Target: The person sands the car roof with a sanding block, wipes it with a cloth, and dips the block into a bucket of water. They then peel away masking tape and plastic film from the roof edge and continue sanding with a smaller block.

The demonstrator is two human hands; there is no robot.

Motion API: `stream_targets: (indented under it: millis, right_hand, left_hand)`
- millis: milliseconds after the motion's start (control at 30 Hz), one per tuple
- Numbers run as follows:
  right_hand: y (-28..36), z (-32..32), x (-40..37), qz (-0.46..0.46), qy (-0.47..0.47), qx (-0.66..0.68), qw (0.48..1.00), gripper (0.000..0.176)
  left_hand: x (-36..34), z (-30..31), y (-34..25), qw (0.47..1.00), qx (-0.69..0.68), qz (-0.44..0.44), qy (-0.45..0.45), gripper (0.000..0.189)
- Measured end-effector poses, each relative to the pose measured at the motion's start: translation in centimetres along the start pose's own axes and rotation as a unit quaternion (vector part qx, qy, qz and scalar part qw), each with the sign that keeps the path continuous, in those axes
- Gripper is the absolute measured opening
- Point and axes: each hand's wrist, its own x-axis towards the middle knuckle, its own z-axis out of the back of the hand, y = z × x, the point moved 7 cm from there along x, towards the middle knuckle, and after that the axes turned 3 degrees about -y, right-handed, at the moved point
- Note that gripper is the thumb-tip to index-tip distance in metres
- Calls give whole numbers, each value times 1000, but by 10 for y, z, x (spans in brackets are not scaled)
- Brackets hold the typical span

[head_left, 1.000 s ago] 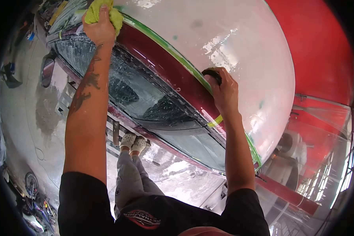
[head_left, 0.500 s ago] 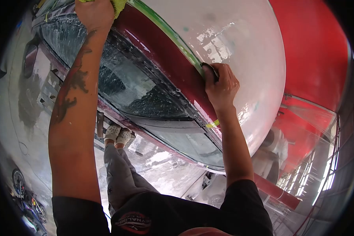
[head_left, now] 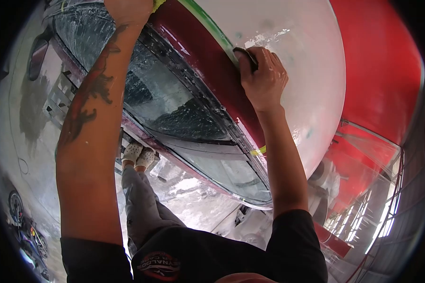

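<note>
My right hand is closed around a thin dark pad, pressed to the edge of a car's pale, wet roof. The pad touches the green strip between that roof and the maroon side rail. At the top edge of the view, my left hand grips a yellow-green cloth; its fingers are mostly cut off. Below the rail, the side window is streaked with water and whitish residue.
A piece of yellow tape crosses the rail near my right forearm. My feet, in light clogs, stand on a raised slatted support beside the car. A large red panel fills the right. Bicycles stand lower left.
My right hand has slid up along the roof edge with the pad. The camera view has shifted slightly, and my left hand with the cloth now sits further out of frame.
</note>
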Motion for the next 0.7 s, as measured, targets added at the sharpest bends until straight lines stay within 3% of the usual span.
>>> stream_targets:
  millis: [33,67,100,133,167,233,433,600,700]
  right_hand:
    - [0,2,0,-3,-1,-5,1000,15]
    - [-2,5,0,-4,-3,-11,1000,15]
    - [-7,12,-10,-5,2,-2,1000,14]
    - [-11,22,-21,-3,3,-3,1000,14]
    - [-16,28,-30,-15,17,-20,1000,14]
    - [-16,27,-27,-24,29,-36,999,14]
    - [14,-10,29,11,-4,-15,1000,13]
    - [-15,28,-25,-34,43,-18,998,11]
    - [-12,11,-10,-25,31,1,999,10]
  left_hand:
    - [-4,-5,-15,967,180,-179,-9,33]
    - [-9,-9,-11,967,181,-179,-10,33]
    - [-4,-5,-2,1000,5,-26,0,32]
    - [-5,-8,7,977,-170,130,10,31]
    - [-3,-7,1,977,-168,132,7,31]
    - [-8,-10,5,925,-287,249,6,30]
    - [-7,-12,4,915,-303,265,12,30]
    - [-8,-13,2,899,-333,285,16,30]
    - [-6,-12,2,907,-314,280,17,29]
